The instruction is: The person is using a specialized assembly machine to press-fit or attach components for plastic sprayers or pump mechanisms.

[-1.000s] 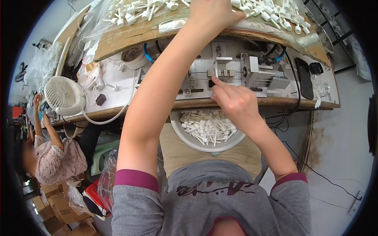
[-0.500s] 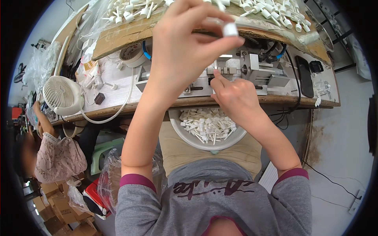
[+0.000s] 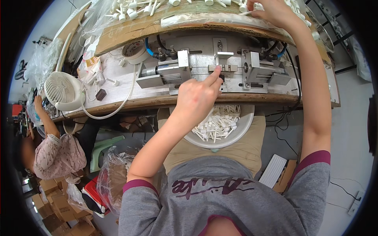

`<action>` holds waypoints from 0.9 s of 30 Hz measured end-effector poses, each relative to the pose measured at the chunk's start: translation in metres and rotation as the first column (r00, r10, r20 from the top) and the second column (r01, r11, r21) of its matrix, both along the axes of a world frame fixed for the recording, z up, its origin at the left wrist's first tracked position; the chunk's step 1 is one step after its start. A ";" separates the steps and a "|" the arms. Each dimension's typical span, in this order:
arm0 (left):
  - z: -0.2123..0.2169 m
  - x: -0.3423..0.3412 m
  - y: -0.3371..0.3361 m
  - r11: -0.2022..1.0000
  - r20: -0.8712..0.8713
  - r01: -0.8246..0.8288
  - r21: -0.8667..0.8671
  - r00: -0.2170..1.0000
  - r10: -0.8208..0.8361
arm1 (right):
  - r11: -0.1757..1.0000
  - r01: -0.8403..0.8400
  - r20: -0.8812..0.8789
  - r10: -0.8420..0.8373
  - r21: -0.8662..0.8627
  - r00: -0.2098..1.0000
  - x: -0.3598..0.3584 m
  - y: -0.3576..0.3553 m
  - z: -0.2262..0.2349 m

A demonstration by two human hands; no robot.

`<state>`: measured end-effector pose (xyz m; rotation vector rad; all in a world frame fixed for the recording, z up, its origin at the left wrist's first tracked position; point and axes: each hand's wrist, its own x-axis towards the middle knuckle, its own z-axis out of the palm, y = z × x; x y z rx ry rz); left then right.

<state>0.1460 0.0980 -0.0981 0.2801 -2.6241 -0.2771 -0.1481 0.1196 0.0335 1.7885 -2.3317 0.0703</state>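
My left hand [image 3: 197,98] reaches over the metal clamping fixture [image 3: 222,68] at the middle of the bench. Its index finger is stretched out, the tip at a small white stemmed piece in the fixture; the other fingers are partly curled. My right hand [image 3: 269,13] is up at the far right, over a heap of white stemmed plastic pieces [image 3: 132,13] on the raised cardboard shelf [image 3: 130,39]. Its thumb and fingers close on one white stemmed piece [image 3: 245,13]. A grey basin [image 3: 246,128] on my lap holds many more such pieces [image 3: 216,128].
Metal cylinders [image 3: 167,72] with blue hoses flank the fixture left and right. A white fan [image 3: 62,90], a tape roll [image 3: 134,52] and a small dark block [image 3: 100,96] lie to the left. Another person [image 3: 59,157] sits at far left. Cables hang below the bench's right side.
My left hand has come down from above the bench, without the white piece it held, to the fixture. My right hand has left the fixture and reached up to the heap at far right.
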 end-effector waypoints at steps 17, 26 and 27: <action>-0.021 -0.013 -0.002 1.000 -0.098 0.012 0.020 0.995 -0.010 | 0.978 -0.046 0.539 0.152 -0.205 0.829 -0.041 0.043 -0.045; -0.002 0.005 0.007 0.958 -0.134 0.094 0.271 0.989 -0.059 | 0.893 0.069 0.738 0.323 -0.446 0.593 0.007 0.078 -0.060; 0.003 0.004 0.000 0.948 -0.223 0.081 0.308 0.975 -0.011 | 0.881 0.109 0.737 0.310 -0.459 0.601 0.028 0.082 -0.062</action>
